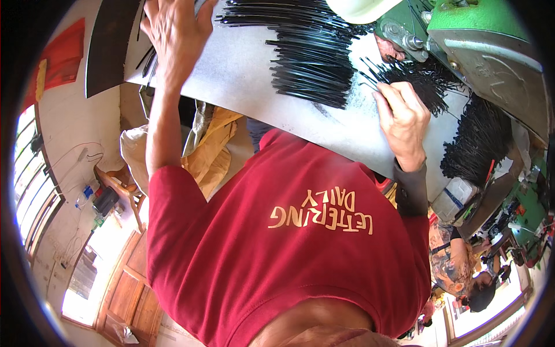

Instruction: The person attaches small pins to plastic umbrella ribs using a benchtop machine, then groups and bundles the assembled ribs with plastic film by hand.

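My left hand (173,34) lies at the far left end of a grey metal sheet table (248,81). Its fingertips run past the picture's top edge, so what they hold is hidden; a few thin black rods (148,61) show beside the wrist. My right hand (402,115) is at the table's right part, fingers pinched on a few thin black rods (370,72) that fan out from a tangled heap (422,78). Between the hands lies a broad stack of straight black rods (315,52). My red shirt (289,243) fills the lower middle.
A green metal machine (491,40) stands just right of my right hand, with another dark heap of rods (480,139) below it. A white rounded object (361,8) sits at the top. Another person's arm (454,263) shows lower right. Sacks (208,150) lie under the table.
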`<state>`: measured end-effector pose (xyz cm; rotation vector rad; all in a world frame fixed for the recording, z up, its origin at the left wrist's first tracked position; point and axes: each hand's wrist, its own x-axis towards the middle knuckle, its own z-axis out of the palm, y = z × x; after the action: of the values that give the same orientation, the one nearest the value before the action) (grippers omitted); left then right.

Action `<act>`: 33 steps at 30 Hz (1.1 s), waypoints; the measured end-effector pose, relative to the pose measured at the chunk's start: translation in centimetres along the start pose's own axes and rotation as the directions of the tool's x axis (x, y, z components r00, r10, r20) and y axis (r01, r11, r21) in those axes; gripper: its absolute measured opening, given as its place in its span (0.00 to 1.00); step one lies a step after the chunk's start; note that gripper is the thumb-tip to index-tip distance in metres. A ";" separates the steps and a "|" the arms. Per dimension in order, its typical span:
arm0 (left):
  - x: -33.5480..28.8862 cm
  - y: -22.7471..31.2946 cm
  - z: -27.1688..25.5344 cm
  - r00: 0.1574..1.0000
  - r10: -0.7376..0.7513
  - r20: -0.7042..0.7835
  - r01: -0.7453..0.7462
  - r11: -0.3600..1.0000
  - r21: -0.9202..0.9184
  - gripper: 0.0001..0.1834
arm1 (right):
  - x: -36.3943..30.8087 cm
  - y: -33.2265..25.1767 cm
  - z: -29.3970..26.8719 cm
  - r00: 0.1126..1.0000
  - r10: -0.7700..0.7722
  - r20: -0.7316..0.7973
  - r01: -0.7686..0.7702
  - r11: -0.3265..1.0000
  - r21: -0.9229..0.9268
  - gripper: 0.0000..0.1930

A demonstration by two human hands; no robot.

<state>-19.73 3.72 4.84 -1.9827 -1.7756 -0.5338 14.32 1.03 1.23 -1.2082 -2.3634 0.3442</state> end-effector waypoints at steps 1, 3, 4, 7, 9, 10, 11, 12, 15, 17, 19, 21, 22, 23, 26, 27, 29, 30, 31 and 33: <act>-0.8 0.0 -0.3 0.999 0.030 0.031 -0.034 0.991 0.131 0.16 | 0.1 0.2 0.5 1.000 -0.013 0.002 0.013 1.000 -0.023 0.08; -3.1 2.5 0.8 0.989 -0.076 0.129 0.097 0.981 -0.165 0.18 | -0.1 0.5 0.8 1.000 -0.016 0.023 0.019 0.993 -0.115 0.08; -4.4 3.5 1.2 0.992 -0.027 0.127 0.069 0.939 -0.338 0.14 | -0.1 0.5 0.8 0.998 -0.045 0.045 0.052 0.983 -0.178 0.08; -5.9 8.5 0.6 0.993 0.079 0.086 -0.013 0.805 -0.593 0.09 | -0.7 0.7 0.7 0.997 -0.068 0.024 0.070 0.987 -0.147 0.09; -6.2 10.8 0.1 0.991 0.098 0.086 -0.013 0.728 -0.685 0.09 | -1.2 0.4 0.5 0.997 -0.077 0.018 0.079 0.987 -0.143 0.09; -6.4 11.6 0.0 0.989 0.118 0.086 -0.020 0.691 -0.723 0.10 | -1.5 0.1 0.4 0.997 -0.082 0.006 0.082 0.987 -0.138 0.09; -6.5 12.1 -0.1 0.989 0.121 0.085 -0.021 0.689 -0.725 0.10 | -1.8 -0.1 0.3 0.997 -0.061 0.041 0.065 0.990 -0.121 0.09; -6.7 12.6 -0.3 0.983 0.153 0.098 -0.026 0.652 -0.758 0.10 | -1.9 -0.2 0.2 0.998 -0.057 0.041 0.062 0.990 -0.123 0.09; -7.2 13.4 -0.5 0.967 0.218 0.130 -0.027 0.599 -0.800 0.11 | -2.5 -0.5 0.0 0.999 0.021 0.038 -0.024 0.997 0.069 0.08; -7.5 13.6 -0.6 0.960 0.232 0.156 -0.013 0.593 -0.805 0.12 | -3.2 0.0 -0.3 0.991 0.131 -0.019 -0.130 0.990 0.049 0.07; -7.9 13.7 -0.2 0.964 0.217 0.152 -0.005 0.589 -0.808 0.11 | -3.6 0.8 -0.6 0.965 0.247 -0.092 -0.245 0.969 0.032 0.06; -7.9 13.9 0.0 0.968 0.203 0.148 0.002 0.584 -0.812 0.10 | -3.0 0.6 -0.6 0.975 0.201 -0.097 -0.201 0.980 0.007 0.06; -7.7 14.1 0.0 0.968 0.214 0.134 -0.013 0.572 -0.820 0.10 | -2.7 0.5 -0.5 0.984 0.150 -0.099 -0.153 0.988 -0.019 0.06; -7.5 14.3 0.0 0.967 0.224 0.119 -0.028 0.561 -0.827 0.10 | -2.3 0.4 -0.4 0.991 0.118 -0.066 -0.124 0.988 -0.095 0.06; -7.1 14.5 -0.5 0.947 0.280 0.161 -0.017 0.539 -0.842 0.13 | -2.3 0.1 -0.5 0.966 0.258 0.032 -0.254 0.962 -0.099 0.07; -7.2 14.6 -0.4 0.951 0.270 0.148 -0.018 0.531 -0.847 0.12 | -2.2 0.3 -0.5 0.962 0.264 0.069 -0.260 0.963 -0.071 0.07; -7.3 14.5 -0.3 0.950 0.272 0.155 -0.015 0.535 -0.845 0.12 | -2.3 0.6 -0.5 0.963 0.258 0.073 -0.253 0.965 -0.067 0.07; -7.3 14.5 -0.3 0.948 0.275 0.162 -0.012 0.538 -0.843 0.12 | -2.4 0.7 -0.5 0.964 0.252 0.079 -0.248 0.967 -0.062 0.07; -7.3 14.5 -0.3 0.948 0.271 0.164 -0.010 0.542 -0.840 0.12 | -2.3 0.5 -0.6 0.966 0.248 0.080 -0.243 0.968 -0.059 0.07; -7.5 14.4 -0.4 0.950 0.271 0.152 -0.019 0.539 -0.842 0.12 | -2.2 0.0 -1.0 0.958 0.277 0.070 -0.275 0.961 -0.035 0.07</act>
<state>-6.19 -4.04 0.26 -2.9406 -1.5911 -1.3117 15.98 -0.70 1.50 -1.5672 -2.2662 0.4583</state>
